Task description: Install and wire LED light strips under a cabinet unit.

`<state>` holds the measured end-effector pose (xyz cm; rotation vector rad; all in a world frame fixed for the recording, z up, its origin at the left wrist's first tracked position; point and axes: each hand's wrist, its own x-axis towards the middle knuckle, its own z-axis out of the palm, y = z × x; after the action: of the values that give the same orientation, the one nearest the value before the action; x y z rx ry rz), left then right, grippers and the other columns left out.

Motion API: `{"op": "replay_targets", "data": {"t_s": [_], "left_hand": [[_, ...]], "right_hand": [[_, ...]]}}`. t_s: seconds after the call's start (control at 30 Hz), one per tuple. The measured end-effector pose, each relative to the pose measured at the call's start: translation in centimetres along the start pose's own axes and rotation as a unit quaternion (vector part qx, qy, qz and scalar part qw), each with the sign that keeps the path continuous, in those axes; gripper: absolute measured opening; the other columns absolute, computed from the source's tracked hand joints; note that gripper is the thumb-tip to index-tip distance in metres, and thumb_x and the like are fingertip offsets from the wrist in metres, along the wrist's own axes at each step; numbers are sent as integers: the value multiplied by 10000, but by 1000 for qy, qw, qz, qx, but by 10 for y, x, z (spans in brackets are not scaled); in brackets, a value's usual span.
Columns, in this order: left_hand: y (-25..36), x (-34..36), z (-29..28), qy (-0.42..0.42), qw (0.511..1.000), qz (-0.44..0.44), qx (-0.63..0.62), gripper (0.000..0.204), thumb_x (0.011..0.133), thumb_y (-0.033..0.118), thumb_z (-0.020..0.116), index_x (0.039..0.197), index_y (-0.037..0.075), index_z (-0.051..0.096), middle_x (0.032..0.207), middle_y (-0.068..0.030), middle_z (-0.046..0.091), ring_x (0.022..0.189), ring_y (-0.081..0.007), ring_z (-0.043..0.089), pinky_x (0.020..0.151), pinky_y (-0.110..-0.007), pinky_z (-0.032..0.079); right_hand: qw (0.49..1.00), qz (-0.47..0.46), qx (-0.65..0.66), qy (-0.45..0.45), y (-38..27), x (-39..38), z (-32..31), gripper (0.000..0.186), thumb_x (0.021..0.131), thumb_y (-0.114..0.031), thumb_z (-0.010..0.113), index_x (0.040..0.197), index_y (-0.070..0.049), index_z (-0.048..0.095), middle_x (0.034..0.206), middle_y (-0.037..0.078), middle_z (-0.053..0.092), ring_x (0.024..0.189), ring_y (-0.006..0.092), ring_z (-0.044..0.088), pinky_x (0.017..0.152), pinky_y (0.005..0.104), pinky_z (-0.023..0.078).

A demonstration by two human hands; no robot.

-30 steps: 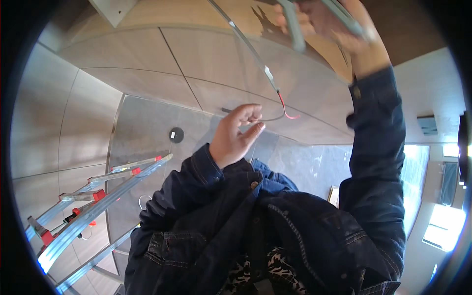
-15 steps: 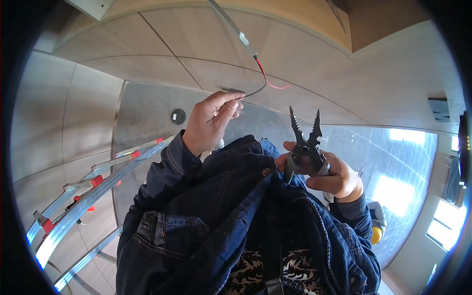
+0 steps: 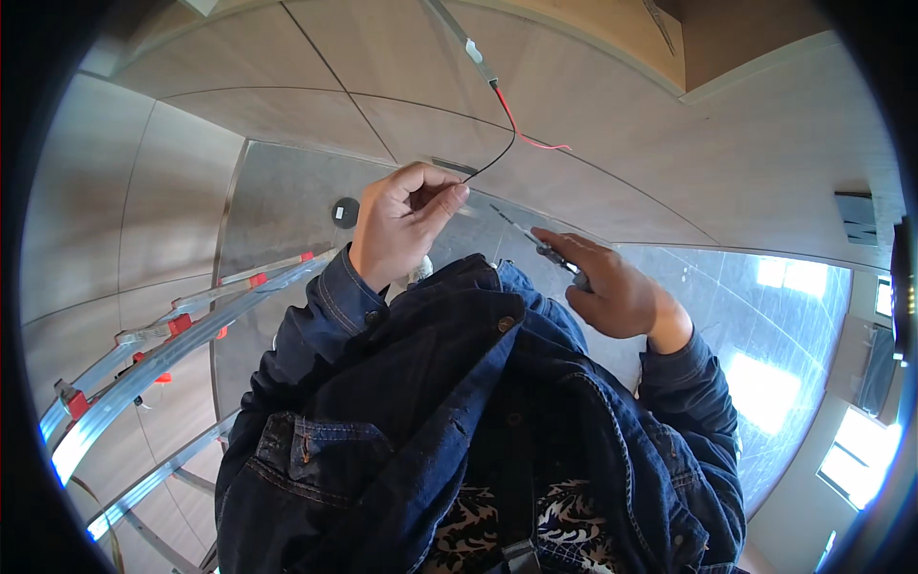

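A black wire (image 3: 499,161) and a red wire (image 3: 526,139) come out of the end of a slim metal strip (image 3: 463,38) at the top. Between thumb and forefinger, my left hand (image 3: 406,215) pinches the black wire near its free end. The red wire hangs loose, its pink tip pointing right. My right hand (image 3: 612,282) grips wire strippers (image 3: 545,247) by the handles, turned edge-on, so I cannot tell how far their jaws are apart. Their tip points up and left, a little below and right of the pinched wire, apart from it.
An aluminium ladder (image 3: 163,373) with red fittings stands at the left. Pale wall panels (image 3: 258,57) curve around ahead, with a wooden ledge (image 3: 593,43) above. A round black disc (image 3: 345,212) lies on the grey floor (image 3: 277,191). Sunlit windows (image 3: 861,454) are at the right.
My right hand has turned the wire strippers from upright with spread jaws to edge-on and leaning left, nearer the black wire. My left hand has shifted slightly left, still pinching the wire.
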<state>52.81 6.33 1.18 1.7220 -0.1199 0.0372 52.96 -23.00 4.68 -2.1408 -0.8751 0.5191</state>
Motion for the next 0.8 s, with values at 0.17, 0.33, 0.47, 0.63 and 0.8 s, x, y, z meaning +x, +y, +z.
{"op": "replay_targets", "data": {"t_s": [0.17,0.33,0.47,0.63,0.8], "left_hand": [[3,13,9,71,960,192,193,127,891,88,740,989,7,730,872,-60,712,740,-207,634,709,-293,490],[22,30,25,98,903,258,330,124,857,103,757,955,29,744,914,-67,708,761,-255,626,754,-333,487],[21,35,38,137,890,273,337,92,871,100,742,941,40,753,899,-66,699,726,-229,611,694,-318,478],[20,35,41,114,942,187,253,76,882,107,750,916,39,755,822,-53,682,658,-177,581,609,-294,455],[18,46,41,44,995,58,74,106,890,116,767,890,13,743,741,-47,663,601,-123,550,537,-261,422]], "right_hand": [[970,-103,121,183,1,3,-30,427,843,4,603,1270,0,621,1075,123,693,908,219,643,849,321,501],[946,101,45,305,-17,41,-34,373,856,-33,666,1225,-43,611,1031,92,699,879,230,650,848,333,508],[950,17,25,310,-14,68,-27,332,873,-22,660,1200,-37,606,1008,71,691,878,208,643,833,307,507],[955,43,65,286,-7,80,-10,308,875,-14,679,1177,-29,621,997,47,690,873,175,634,824,283,500],[960,38,100,257,-11,81,-5,296,876,-22,693,1166,-22,633,963,39,695,847,166,636,794,275,503]]}}
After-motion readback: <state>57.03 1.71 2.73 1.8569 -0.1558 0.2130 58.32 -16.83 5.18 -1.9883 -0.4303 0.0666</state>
